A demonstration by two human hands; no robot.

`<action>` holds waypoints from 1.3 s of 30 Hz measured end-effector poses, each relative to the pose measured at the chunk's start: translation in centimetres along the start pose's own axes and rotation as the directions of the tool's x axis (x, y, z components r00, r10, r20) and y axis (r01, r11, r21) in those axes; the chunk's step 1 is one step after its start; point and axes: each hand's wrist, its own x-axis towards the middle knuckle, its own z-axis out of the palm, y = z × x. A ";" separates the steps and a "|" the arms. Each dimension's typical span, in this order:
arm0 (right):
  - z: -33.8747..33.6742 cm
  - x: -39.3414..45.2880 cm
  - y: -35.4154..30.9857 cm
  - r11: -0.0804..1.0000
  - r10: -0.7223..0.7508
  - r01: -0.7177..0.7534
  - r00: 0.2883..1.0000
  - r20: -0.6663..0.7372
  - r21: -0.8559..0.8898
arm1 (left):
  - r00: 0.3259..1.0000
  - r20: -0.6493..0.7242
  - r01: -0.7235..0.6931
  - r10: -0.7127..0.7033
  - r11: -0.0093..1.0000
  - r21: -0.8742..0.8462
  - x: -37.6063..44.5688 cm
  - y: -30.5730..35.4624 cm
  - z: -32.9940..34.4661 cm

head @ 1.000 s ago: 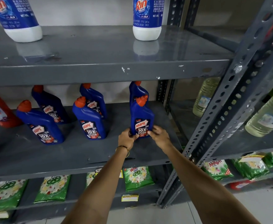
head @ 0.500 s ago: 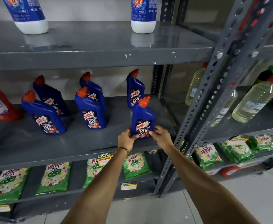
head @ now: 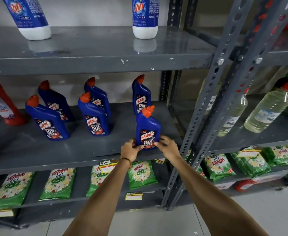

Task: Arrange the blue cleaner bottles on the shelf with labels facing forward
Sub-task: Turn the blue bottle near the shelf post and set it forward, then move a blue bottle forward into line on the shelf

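Several blue Harpic cleaner bottles with orange caps stand on the middle grey shelf [head: 71, 155]. The front right bottle [head: 148, 126] stands upright near the shelf's front edge, label facing me. My left hand [head: 131, 149] grips its base from the left and my right hand [head: 167, 146] grips it from the right. Directly behind it stands another bottle [head: 140, 94]. A middle pair [head: 93, 116] and a left pair [head: 46, 120] stand with labels forward, each rear bottle partly hidden.
A red bottle [head: 0, 104] stands at the shelf's far left. White Rin bottles [head: 145, 17] sit on the top shelf. Green Wheel packets [head: 58, 183] lie below. A perforated steel upright [head: 213, 106] rises just right of my hands, clear bottles [head: 267, 109] beyond it.
Both hands have kept their hold on the front right bottle, drawing it forward from the bottle behind it. The camera has pulled back and shifted.
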 end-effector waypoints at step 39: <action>17.0 -4.9 -6.7 0.992 0.120 -0.126 0.970 -0.213 -0.014 | 0.999 -0.001 0.053 -0.053 0.996 0.077 2.2 -9.3 -20.5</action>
